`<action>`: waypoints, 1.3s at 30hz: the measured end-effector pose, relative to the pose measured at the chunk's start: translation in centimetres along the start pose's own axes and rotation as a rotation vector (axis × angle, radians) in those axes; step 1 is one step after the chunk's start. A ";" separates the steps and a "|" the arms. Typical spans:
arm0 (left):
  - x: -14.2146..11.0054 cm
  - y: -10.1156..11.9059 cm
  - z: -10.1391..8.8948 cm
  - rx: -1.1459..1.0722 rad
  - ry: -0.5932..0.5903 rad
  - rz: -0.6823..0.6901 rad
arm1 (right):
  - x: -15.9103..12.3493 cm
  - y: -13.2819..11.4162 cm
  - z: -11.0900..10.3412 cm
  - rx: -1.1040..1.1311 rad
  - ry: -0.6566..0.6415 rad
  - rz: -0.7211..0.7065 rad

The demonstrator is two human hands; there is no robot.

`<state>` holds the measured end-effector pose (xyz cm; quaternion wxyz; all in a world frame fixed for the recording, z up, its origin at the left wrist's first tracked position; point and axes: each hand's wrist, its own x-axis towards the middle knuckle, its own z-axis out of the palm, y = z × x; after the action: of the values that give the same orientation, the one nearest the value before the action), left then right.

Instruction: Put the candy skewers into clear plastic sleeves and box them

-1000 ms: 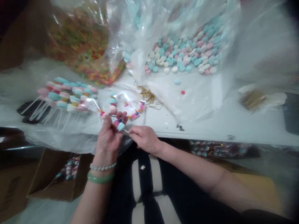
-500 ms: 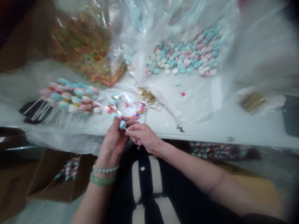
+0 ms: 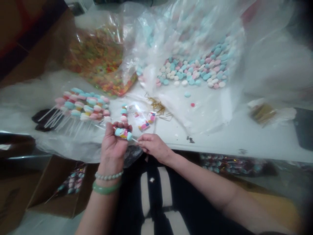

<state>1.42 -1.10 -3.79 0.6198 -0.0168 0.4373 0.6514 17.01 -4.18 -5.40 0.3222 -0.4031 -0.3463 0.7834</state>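
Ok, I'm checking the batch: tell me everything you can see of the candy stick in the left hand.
The candy stick is a thin white stick threaded with rounded, pastel candies, pale blue at both ends, with pink between. It lies roughly level across the fingers of the left hand. Its bare end points toward the right hand's fingertips; contact is unclear.

A candy stick [image 3: 123, 133] lay across the left hand [image 3: 111, 145], its row of oval candies [image 3: 118, 132] running sideways, pale blue at both ends with pink showing between. The curled fingers [image 3: 122, 125] of that hand wrapped over the row from behind and partly hid it. A thin white stick [image 3: 134, 140] poked out from the right end of the row, tilted slightly downward, its tip reaching the fingertips [image 3: 140, 138] of the right hand [image 3: 154, 147].
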 end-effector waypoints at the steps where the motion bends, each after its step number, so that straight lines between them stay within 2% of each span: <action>1: 0.0 -0.1 0.0 -0.008 0.006 0.007 | 0.0 -0.1 0.1 -0.020 0.003 -0.008; 3: -0.3 -0.1 0.1 -0.012 -0.009 0.025 | -0.1 -0.2 0.2 -0.044 0.004 -0.010; 9: -1.4 0.3 0.3 0.013 -0.153 0.142 | -0.3 -0.1 0.5 -0.017 -0.045 0.039; 13: -1.7 0.5 0.4 0.006 -0.163 0.154 | -0.6 -0.1 0.9 -0.013 -0.071 0.072; 19: -1.9 0.8 0.3 -0.006 -0.138 0.173 | -1.2 -0.3 1.3 -0.053 -0.056 0.031; 22: -2.2 1.0 0.4 0.033 -0.160 0.218 | -1.5 0.0 1.1 -0.185 -0.038 -0.036; 25: -2.7 1.4 0.7 0.180 -0.190 0.249 | -1.6 0.2 0.8 -0.395 0.029 -0.188; 27: -2.9 1.6 0.9 0.304 -0.172 0.184 | -1.7 0.3 0.5 -0.539 0.086 -0.286; 29: -2.9 1.7 1.0 0.367 -0.113 0.103 | -1.8 0.3 0.2 -0.639 0.116 -0.326; 32: -2.6 1.3 1.1 0.292 -0.071 0.031 | -1.8 0.4 0.0 -0.623 0.106 -0.295; 35: -2.1 0.9 0.9 0.124 -0.133 -0.001 | -1.7 0.5 -0.1 -0.505 0.075 -0.239; 39: -1.8 0.6 0.7 -0.027 -0.199 0.050 | -1.5 0.4 0.0 -0.382 0.033 -0.201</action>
<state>1.70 -1.95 -2.01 0.6435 0.0505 0.3650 0.6709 17.67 -5.55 -5.09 0.3221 -0.4333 -0.5214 0.6608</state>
